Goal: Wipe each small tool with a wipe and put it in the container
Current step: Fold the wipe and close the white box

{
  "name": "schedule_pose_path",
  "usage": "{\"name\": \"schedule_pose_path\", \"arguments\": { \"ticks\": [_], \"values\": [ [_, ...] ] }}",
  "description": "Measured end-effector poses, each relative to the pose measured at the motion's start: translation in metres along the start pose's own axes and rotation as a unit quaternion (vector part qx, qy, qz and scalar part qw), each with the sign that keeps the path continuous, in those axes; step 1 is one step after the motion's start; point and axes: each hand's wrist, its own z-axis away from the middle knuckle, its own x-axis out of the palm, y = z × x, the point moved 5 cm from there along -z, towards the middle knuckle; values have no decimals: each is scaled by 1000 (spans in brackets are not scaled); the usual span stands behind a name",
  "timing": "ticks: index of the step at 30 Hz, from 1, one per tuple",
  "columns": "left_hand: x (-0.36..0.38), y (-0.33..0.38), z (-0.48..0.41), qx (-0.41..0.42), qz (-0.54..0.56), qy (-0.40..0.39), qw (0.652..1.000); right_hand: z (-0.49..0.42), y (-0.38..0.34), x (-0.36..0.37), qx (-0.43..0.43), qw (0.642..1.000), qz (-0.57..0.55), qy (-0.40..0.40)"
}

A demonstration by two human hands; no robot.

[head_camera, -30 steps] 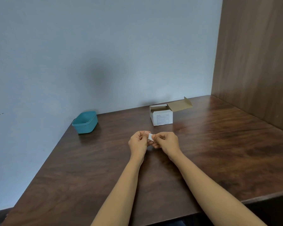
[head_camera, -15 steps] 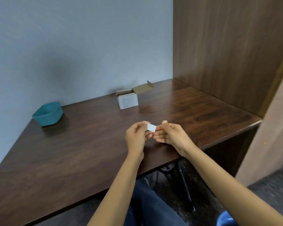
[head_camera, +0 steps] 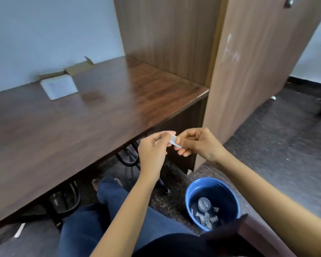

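Slipping is looking like the main danger. The left hand (head_camera: 152, 151) and the right hand (head_camera: 199, 143) are each pinching one end of a small white wipe (head_camera: 173, 140) between thumb and curled fingertips. They are holding it in the air just past the front edge of the desk (head_camera: 82, 117), with nothing under it but the floor (head_camera: 285, 136). The picture is blurring there, so it may be a sealed sachet that is being torn open rather than a bare wipe. If the two hands are pulling unevenly, the wipe could be ripping crookedly or jumping free. It would then be landing on the dark carpet or in the blue bin (head_camera: 224, 195) standing by the person's knee (head_camera: 107, 193), among grey scraps, and be too dirty to use. No small tool and no container are showing in this view.

The desk is dark glossy wood, and a white cardboard box (head_camera: 58, 88) with its flap raised is sitting near the back, against a pale wall. A tall wooden partition (head_camera: 248, 71) is closing the desk's right end. Black chair legs (head_camera: 126, 156) are standing underneath.
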Motion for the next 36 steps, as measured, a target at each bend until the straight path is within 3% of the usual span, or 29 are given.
{"name": "schedule_pose_path", "arguments": {
  "ticks": [5, 9, 13, 16, 19, 22, 26, 30, 36],
  "values": [
    [20, -48, 11, -24, -67, -29, 997, 13, 72, -53, 100, 990, 75, 60],
    [25, -86, 13, -63, -124, -76, 987, 18, 161, -104, 198, 951, 215, 104],
    [27, -109, 16, -90, -185, -89, 975, 33, 232, -122, 298, 916, 246, 106],
    [27, -115, 17, -97, -207, -99, 968, 38, 261, -124, 332, 896, 270, 114],
    [22, -117, 14, -97, -222, -96, 966, 36, 273, -122, 355, 880, 308, 74],
    [15, -116, 9, -94, -237, -89, 963, 30, 259, -119, 340, 876, 338, 52],
    [10, -98, 4, -82, -218, -96, 968, 8, 206, -107, 259, 890, 375, 35],
    [1, -42, -1, -21, -181, -77, 980, -10, 110, -59, 154, 940, 291, -87],
    [-39, 45, -16, 45, -78, -56, 994, -24, -25, 5, -31, 954, 256, -151]
  ]
}}
